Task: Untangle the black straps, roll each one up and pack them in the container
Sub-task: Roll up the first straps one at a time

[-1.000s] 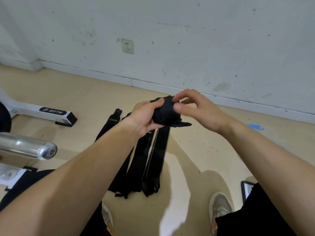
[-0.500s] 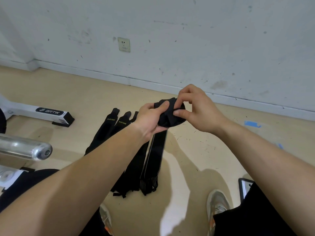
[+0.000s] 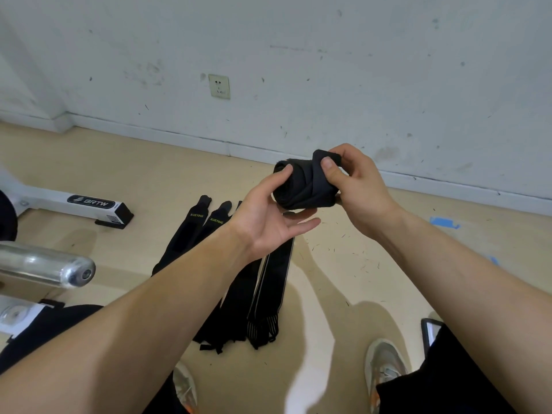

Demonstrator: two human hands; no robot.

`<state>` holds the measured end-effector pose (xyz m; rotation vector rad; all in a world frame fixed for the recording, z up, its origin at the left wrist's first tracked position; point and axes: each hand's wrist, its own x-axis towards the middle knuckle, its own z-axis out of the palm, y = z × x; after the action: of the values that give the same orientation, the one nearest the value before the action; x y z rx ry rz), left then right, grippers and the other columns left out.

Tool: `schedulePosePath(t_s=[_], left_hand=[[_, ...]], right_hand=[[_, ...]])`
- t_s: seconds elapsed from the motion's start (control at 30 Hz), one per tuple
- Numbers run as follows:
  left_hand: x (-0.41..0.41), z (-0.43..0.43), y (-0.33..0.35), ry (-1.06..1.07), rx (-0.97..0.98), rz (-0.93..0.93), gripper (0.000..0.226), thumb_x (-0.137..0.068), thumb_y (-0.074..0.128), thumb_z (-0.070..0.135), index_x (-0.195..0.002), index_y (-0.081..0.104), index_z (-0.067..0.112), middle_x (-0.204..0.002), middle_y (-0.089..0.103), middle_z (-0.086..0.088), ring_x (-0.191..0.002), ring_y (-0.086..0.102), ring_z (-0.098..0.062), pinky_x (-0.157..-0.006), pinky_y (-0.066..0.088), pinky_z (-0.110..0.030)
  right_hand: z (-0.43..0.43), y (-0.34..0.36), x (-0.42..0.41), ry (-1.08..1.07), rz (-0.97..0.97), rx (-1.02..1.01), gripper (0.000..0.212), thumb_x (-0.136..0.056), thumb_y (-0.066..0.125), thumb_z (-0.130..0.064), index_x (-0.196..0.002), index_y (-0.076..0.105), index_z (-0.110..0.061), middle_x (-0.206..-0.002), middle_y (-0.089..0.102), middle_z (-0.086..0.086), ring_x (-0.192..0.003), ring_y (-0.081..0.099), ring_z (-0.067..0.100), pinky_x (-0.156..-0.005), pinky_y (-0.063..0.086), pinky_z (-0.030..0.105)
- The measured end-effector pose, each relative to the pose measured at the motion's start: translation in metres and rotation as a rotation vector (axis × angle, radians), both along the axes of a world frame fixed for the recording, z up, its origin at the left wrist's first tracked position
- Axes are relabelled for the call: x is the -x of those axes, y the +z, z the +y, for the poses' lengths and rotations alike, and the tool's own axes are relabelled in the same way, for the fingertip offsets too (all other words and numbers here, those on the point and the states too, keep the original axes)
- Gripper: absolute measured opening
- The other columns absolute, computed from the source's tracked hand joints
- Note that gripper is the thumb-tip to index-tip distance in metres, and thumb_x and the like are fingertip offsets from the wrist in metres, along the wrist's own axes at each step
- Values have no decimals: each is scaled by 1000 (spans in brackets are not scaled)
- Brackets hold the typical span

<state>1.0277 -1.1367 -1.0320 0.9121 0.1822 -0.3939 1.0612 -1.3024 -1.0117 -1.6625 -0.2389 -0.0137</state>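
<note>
Pinching loose end, right hand (image 3: 360, 186) held strap roll (image 3: 301, 188) tight — left hand (image 3: 267, 218) steadied it, fingers (image 3: 303, 226) spread beneath.

A scuffed, off-white wall (image 3: 328, 55) fills the upper part of the view, with a white wall socket (image 3: 219, 86) set low in it and a pale skirting board (image 3: 179, 135) along its foot. The floor (image 3: 343, 279) is beige and flecked with small dark bits. At left lies a white machine base (image 3: 59, 198) bearing a black label that reads BRTW, capped by a black end piece (image 3: 118, 215). Nearer, a chrome bar end (image 3: 59, 268) juts in from the left edge. Two scraps of blue tape (image 3: 443, 223) stick to the floor at right. A dark-framed screen (image 3: 430, 333) lies at lower right, partly hidden.
</note>
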Motion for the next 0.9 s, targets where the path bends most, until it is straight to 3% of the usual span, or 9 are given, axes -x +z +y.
schedulePosePath(t_s=[0.13,0.33,0.4,0.47,0.57,0.67,0.8,0.9], left_hand=[[-4,2,-3,-46,61,-76,77,-85,75,44,-151,47,15,-146,58,-19,-126,62,-42,-109,47,-58],[-6,0,-3,-41,-24,-58,66,-84,77,47,-138,62,13,-136,66,-17,-118,68,-36,-111,45,-54],[-5,-2,-2,-10,-37,-37,60,-82,77,47,-130,66,13,-132,69,-14,-116,69,-32,-107,50,-45],[-4,-4,-3,6,-60,-26,53,-82,77,49,-123,70,17,-125,71,-10,-109,68,-29,-92,53,-33],[-5,-4,-4,32,-114,-16,43,-82,79,50,-112,75,20,-113,74,-8,-101,66,-28,-72,45,-27],[-5,-1,-3,84,-170,5,39,-81,76,49,-108,73,20,-106,74,-7,-98,64,-29,-72,44,-28],[-8,6,-4,62,-231,-1,43,-86,73,52,-115,71,20,-113,73,-10,-102,66,-29,-77,45,-29],[-13,12,-3,57,-261,-37,50,-89,70,53,-124,67,18,-115,74,-9,-101,69,-27,-74,48,-28]], right_hand=[[7,1,6,7,89,-122,12,-104,55,-19,-94,60,-16,-102,63,13,-88,57,25,-77,48,49],[8,6,10,-28,100,-73,11,-106,52,-18,-97,58,-12,-123,59,30,-90,59,27,-84,56,60],[9,5,10,-38,99,-49,12,-106,52,-18,-98,57,-12,-122,59,30,-90,61,26,-85,54,64],[9,5,8,-54,96,-31,12,-106,52,-20,-97,57,-13,-121,61,30,-89,61,27,-85,54,67],[9,3,5,-95,71,41,15,-106,51,-20,-92,55,-16,-116,63,26,-91,64,34,-85,57,62],[7,-1,1,-134,49,89,16,-104,51,-20,-89,54,-17,-115,65,21,-107,64,39,-90,59,54],[3,-4,-3,-187,16,112,15,-102,54,-19,-87,56,-17,-90,66,14,-86,63,28,-95,53,56],[1,-2,-5,-154,41,39,17,-104,52,-14,-88,56,-12,-89,66,21,-86,66,31,-95,57,48]])
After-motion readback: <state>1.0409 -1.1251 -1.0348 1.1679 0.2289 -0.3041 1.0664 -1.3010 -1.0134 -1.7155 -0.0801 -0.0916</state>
